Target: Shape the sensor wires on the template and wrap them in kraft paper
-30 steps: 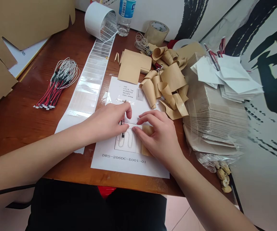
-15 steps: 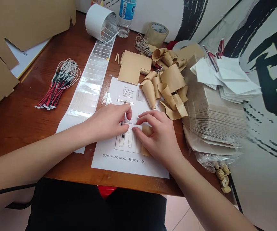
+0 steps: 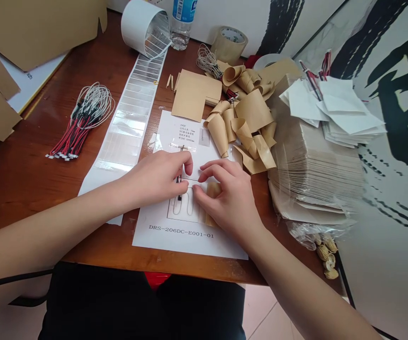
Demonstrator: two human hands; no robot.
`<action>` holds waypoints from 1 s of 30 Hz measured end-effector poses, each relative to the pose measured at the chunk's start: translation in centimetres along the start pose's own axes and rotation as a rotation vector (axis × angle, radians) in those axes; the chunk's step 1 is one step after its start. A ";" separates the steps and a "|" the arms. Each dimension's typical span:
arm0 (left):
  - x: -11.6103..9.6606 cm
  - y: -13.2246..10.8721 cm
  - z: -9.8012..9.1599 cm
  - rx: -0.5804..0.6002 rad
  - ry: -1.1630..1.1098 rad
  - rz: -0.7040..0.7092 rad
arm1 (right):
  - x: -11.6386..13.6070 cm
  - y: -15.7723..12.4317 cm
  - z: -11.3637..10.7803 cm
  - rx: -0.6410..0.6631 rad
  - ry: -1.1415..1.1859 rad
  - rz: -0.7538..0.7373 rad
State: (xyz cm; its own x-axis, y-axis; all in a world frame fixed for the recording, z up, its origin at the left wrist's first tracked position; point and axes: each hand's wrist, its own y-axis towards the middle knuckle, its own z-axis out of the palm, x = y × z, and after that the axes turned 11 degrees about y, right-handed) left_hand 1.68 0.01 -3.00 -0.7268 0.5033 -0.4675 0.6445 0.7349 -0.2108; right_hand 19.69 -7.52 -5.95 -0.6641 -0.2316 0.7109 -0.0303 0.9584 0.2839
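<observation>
My left hand (image 3: 157, 177) is over a printed white sheet (image 3: 149, 217), its index finger bent and its thumb apart from it. Facing it, my right hand (image 3: 232, 193) has curved, spread fingers, with its thumb tip close to the left thumb. Both thumbs are low over the sheet; whether they press on it I cannot tell. Below them lies a thin pale wire in winding loops (image 3: 187, 203) inside a drawn rectangle. A black wire part (image 3: 180, 196) shows beside my left thumb. Under my right hand is a piece of brown paper (image 3: 213, 190), partly covered.
Wires with red and black leads (image 3: 78, 120) lie at left, beside a label strip (image 3: 124, 123) from a white roll (image 3: 140, 28). Brown cards (image 3: 188, 101), curled brown papers (image 3: 246, 127), a tape roll (image 3: 229, 45), a bottle (image 3: 181, 30) and a wrapped stack (image 3: 317, 170) stand behind and right.
The whole view has shifted slightly, so things sit a little higher and further left. Both hands keep nearly the same pose over the sheet.
</observation>
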 end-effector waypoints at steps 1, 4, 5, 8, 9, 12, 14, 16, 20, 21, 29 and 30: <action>0.0 0.0 0.0 -0.003 0.002 0.002 | 0.0 0.0 0.0 0.003 0.007 0.008; 0.0 0.0 0.0 -0.006 0.005 0.011 | 0.2 0.1 0.0 0.021 0.032 0.037; 0.0 0.0 0.0 -0.003 0.006 0.013 | 0.2 0.1 0.0 0.023 0.042 0.046; 0.1 0.0 0.0 0.000 0.007 0.016 | 0.1 0.3 -0.4 0.038 0.126 0.084; 0.1 0.0 0.1 0.000 0.007 0.017 | 0.1 0.3 -0.6 0.044 0.172 0.102; 0.1 0.0 0.0 0.004 0.002 0.018 | -0.1 0.5 -1.2 0.069 0.275 0.151; 0.1 0.0 0.0 0.006 -0.003 0.020 | -0.2 0.5 -1.3 0.094 0.273 0.164; 0.1 0.0 -0.1 0.005 -0.006 0.023 | -0.2 0.5 -1.3 0.120 0.242 0.169; 0.2 0.0 0.0 0.002 0.000 0.030 | -0.2 0.5 -1.0 0.121 0.184 0.151; 0.2 0.1 0.0 0.001 0.002 0.028 | -0.2 0.5 -0.9 0.116 0.171 0.143; 0.1 0.1 0.0 0.006 0.006 0.014 | -0.2 0.5 -0.7 0.106 0.139 0.137; 0.1 0.1 0.0 0.011 0.005 0.013 | -0.3 0.5 -0.8 0.108 0.158 0.149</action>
State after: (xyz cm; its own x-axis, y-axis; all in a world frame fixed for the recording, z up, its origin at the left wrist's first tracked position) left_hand 1.67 0.19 -3.09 -0.7197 0.5149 -0.4658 0.6564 0.7233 -0.2147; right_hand 20.47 -7.14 -5.49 -0.5424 -0.1015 0.8340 -0.0265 0.9942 0.1038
